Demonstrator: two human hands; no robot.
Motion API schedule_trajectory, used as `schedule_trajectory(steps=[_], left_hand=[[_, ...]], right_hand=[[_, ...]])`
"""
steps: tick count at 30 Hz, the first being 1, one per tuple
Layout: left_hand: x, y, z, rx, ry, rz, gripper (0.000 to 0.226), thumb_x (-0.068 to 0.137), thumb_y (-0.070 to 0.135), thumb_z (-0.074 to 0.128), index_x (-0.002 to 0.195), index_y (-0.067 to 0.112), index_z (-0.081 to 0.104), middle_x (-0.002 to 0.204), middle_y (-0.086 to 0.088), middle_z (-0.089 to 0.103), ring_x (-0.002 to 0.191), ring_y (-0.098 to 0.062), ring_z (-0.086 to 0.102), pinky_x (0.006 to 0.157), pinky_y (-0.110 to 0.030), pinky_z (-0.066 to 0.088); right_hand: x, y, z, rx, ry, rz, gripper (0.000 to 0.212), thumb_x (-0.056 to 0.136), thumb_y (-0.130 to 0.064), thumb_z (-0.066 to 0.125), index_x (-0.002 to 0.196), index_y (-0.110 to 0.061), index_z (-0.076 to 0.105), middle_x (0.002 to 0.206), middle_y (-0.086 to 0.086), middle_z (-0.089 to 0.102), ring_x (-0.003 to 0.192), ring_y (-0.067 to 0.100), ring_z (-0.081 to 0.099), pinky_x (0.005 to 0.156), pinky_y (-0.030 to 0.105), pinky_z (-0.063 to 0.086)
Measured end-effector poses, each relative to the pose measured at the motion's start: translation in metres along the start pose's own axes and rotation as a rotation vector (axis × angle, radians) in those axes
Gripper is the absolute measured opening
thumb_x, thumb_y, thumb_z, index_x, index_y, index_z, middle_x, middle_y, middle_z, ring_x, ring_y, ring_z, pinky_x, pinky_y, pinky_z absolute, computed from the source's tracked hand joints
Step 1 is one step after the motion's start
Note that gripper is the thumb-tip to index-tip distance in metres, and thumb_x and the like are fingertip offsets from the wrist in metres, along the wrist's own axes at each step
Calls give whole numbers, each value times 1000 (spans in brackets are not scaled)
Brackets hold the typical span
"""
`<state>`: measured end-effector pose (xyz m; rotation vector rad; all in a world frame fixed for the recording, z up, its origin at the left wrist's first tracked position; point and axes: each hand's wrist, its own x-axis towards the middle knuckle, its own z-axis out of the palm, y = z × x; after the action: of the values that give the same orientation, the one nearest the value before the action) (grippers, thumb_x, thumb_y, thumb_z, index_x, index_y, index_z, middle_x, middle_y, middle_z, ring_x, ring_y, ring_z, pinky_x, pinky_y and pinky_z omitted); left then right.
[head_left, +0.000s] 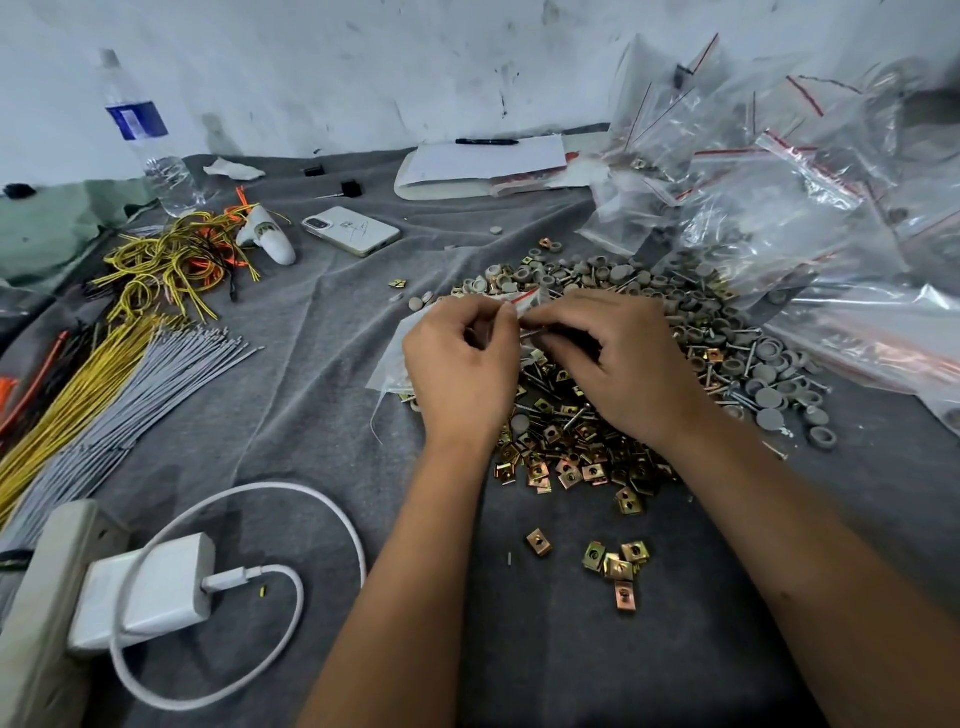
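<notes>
My left hand (460, 364) and my right hand (618, 358) meet over a small clear zip bag (387, 376) with a red strip along its top edge. Both hands pinch that top edge between thumb and fingers. The bag's body hangs under my left hand and holds a few small parts. Beneath my hands lies a heap of brass-coloured square clip nuts (566, 457) mixed with screws. Behind it spreads a heap of grey round caps (769, 374). A few loose clip nuts (618, 564) lie nearer to me on the grey cloth (322, 364).
A mound of clear zip bags (810, 208) fills the back right. Bundles of yellow and grey wires (104, 384) lie at the left. A white charger (150, 587) with its cable sits front left, a phone (352, 230), a water bottle (145, 140) and a notepad with a pen (483, 163) further back.
</notes>
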<state>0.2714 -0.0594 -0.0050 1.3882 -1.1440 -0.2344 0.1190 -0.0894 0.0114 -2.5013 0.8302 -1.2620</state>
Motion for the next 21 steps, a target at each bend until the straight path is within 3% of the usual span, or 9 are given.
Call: schedule_trajectory(steps=[3, 5, 7, 9, 13, 17, 19, 21], left_hand=[[1, 0, -1, -40, 20, -49, 16, 88, 16, 71, 74, 22, 77, 59, 6, 61, 59, -4, 51, 59, -28, 41], [2, 0, -2, -71, 41, -78, 15, 88, 15, 71, 75, 18, 78, 64, -4, 66, 61, -14, 56, 59, -33, 46], [2, 0, -3, -109, 63, -107, 16, 89, 17, 70, 75, 16, 77, 68, -7, 69, 62, -21, 60, 62, -37, 49], [3, 0, -5, -146, 88, -145, 16, 90, 18, 70, 75, 16, 77, 69, -6, 71, 63, -15, 60, 62, -38, 51], [7, -1, -7, -205, 146, -236, 16, 90, 22, 70, 76, 21, 79, 74, -6, 74, 68, -18, 65, 67, -42, 56], [7, -1, -8, -235, 159, -258, 17, 89, 25, 69, 76, 19, 79, 75, -10, 75, 79, -40, 70, 72, -51, 58], [7, -1, -8, -232, 157, -256, 17, 89, 24, 69, 76, 19, 79, 75, -8, 75, 78, -38, 70, 72, -51, 58], [8, -1, -8, -233, 157, -256, 17, 90, 22, 69, 76, 19, 78, 74, -7, 75, 71, -28, 68, 69, -46, 57]], right_hand=[[1, -2, -1, 43, 34, 18, 31, 92, -4, 73, 122, -13, 73, 116, -3, 74, 108, 5, 69, 97, 21, 52], [1, 0, -1, 49, 99, 59, 30, 92, -7, 74, 121, -12, 72, 110, -2, 74, 101, 5, 69, 89, 25, 57], [0, 3, -2, 46, 155, 113, 24, 91, -10, 74, 115, -9, 69, 103, 0, 72, 93, 10, 69, 80, 31, 59], [-1, 7, -3, 39, 151, 154, 17, 90, -11, 76, 105, -10, 68, 95, -2, 70, 86, 11, 68, 76, 30, 59], [-3, 10, 0, -53, -82, 165, 10, 88, -11, 78, 97, -14, 73, 92, -9, 67, 84, -2, 61, 79, 12, 50], [-6, 9, 5, -238, -293, 180, 16, 94, -34, 72, 104, -21, 71, 98, -6, 65, 90, 15, 62, 78, 34, 52], [-6, 6, 8, -418, -364, 178, 29, 93, -50, 67, 108, -25, 68, 96, -9, 58, 92, 18, 61, 71, 31, 44], [-5, 2, 11, -481, -402, 179, 34, 93, -53, 65, 111, -25, 67, 96, -8, 52, 96, 19, 59, 70, 31, 42]])
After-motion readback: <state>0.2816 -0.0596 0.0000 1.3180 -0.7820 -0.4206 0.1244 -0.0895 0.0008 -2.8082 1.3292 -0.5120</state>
